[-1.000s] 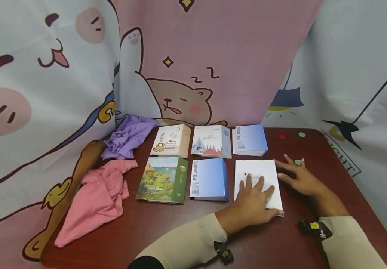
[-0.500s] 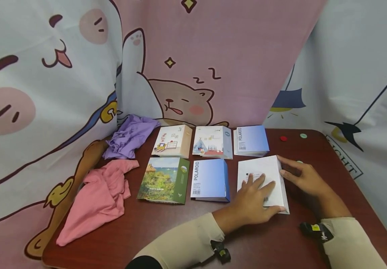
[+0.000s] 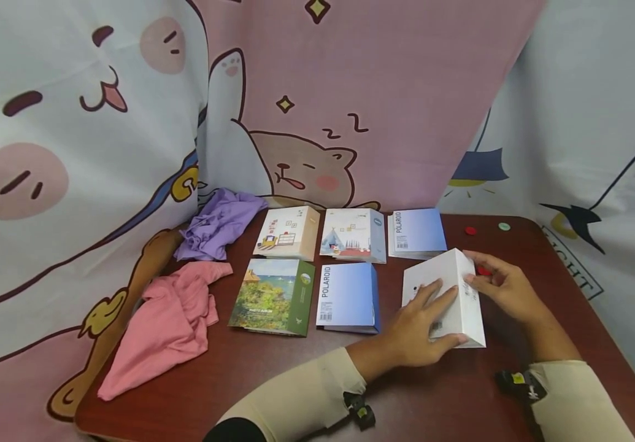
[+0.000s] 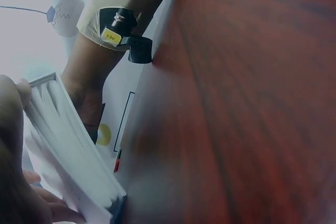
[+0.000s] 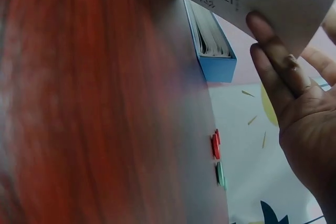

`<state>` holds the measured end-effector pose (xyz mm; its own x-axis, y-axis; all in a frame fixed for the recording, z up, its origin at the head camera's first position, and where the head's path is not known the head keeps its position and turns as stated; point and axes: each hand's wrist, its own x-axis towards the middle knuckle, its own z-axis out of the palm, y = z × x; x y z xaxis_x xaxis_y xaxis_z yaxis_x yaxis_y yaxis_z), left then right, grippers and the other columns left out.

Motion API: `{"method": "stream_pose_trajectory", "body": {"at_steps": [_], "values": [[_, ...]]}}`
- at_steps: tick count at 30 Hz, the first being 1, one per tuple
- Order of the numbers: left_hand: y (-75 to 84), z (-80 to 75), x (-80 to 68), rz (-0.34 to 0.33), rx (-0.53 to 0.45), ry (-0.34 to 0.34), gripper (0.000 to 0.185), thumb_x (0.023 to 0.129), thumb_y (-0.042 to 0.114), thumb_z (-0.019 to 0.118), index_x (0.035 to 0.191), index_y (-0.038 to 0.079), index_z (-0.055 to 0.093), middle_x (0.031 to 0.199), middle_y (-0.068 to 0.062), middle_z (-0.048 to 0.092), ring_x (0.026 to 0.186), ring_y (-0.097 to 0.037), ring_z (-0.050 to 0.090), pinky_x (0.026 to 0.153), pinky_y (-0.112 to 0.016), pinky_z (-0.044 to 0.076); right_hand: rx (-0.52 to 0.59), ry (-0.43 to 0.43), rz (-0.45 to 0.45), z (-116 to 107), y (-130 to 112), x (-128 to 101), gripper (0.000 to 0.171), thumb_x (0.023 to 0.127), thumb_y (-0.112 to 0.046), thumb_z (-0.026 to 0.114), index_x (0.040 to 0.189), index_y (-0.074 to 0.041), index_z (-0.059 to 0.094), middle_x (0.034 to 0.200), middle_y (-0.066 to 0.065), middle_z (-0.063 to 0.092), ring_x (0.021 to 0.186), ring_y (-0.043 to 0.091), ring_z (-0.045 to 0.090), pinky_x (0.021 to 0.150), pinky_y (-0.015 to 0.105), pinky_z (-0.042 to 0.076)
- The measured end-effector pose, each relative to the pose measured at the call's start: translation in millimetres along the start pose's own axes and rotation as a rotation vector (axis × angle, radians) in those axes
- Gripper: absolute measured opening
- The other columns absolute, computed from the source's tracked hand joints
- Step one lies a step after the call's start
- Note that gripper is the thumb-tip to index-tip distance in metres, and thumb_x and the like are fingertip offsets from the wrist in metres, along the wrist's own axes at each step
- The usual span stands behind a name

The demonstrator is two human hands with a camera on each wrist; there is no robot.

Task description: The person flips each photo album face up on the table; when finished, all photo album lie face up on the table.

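— Where does the white album (image 3: 443, 297) sit relative to your hands?

— At the near right of the table (image 3: 273, 374), at about 3 o'clock from the blue Polaroid album (image 3: 348, 296). Your left hand (image 3: 422, 325) lies on its cover with fingers spread flat, thumb along the near edge. Your right hand (image 3: 502, 285) comes in from 3 o'clock, and its fingers curl onto the raised right edge, pinching it (the right wrist view shows the fingertips (image 5: 273, 51) against the cover).

— So which way does it lie?

— Its long axis runs from 6 to 12 o'clock, away from you. The right side is tilted up off the wood; the left side seems to rest down, with the left hand above it. The left wrist view shows the page stack (image 4: 73, 150) fanned slightly.

— Which hand is nearer the lifted edge?

— Your right one. I judge any turn hinges on the left long edge.

— Room to move?

— Tight at 9 o'clock, where the blue Polaroid album sits just beside. Another blue album (image 3: 418, 232) lies near at 12 o'clock. Toward 3 o'clock there is bare wood, apart from a red disc (image 3: 483, 271) beside your right fingers, and a red button (image 3: 470, 231) and green button (image 3: 504, 226) farther back.
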<state>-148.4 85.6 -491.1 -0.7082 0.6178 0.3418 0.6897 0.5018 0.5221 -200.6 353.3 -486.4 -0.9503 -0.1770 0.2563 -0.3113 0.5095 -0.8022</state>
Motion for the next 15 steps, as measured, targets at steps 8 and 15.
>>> {"method": "stream_pose_trajectory", "body": {"at_steps": [8,15], "values": [[-1.0,-3.7,1.8,0.104,-0.147,0.049,0.083,0.105,0.037,0.072,0.174,0.018,0.03,0.175,-0.024,0.032,0.158,-0.035,0.046,0.127,-0.035,0.042,0.074,0.004,-0.016,-1.9,-2.6,1.3,0.063,0.105,-0.005,0.069,0.165,-0.013,0.05,0.13,-0.03,0.065,0.095,-0.002,0.07,0.069,0.026,0.063],[-2.5,-3.4,2.0,0.168,-0.251,0.067,0.088,0.102,0.023,0.077,0.173,0.009,0.028,0.176,-0.03,0.021,0.163,-0.037,0.037,0.131,-0.035,0.036,0.287,-0.126,-0.071,-2.6,-3.7,-2.3,0.066,0.113,-0.004,0.053,0.174,-0.012,0.028,0.157,-0.031,0.051,0.119,-0.004,0.068,0.082,0.023,0.065]]}}
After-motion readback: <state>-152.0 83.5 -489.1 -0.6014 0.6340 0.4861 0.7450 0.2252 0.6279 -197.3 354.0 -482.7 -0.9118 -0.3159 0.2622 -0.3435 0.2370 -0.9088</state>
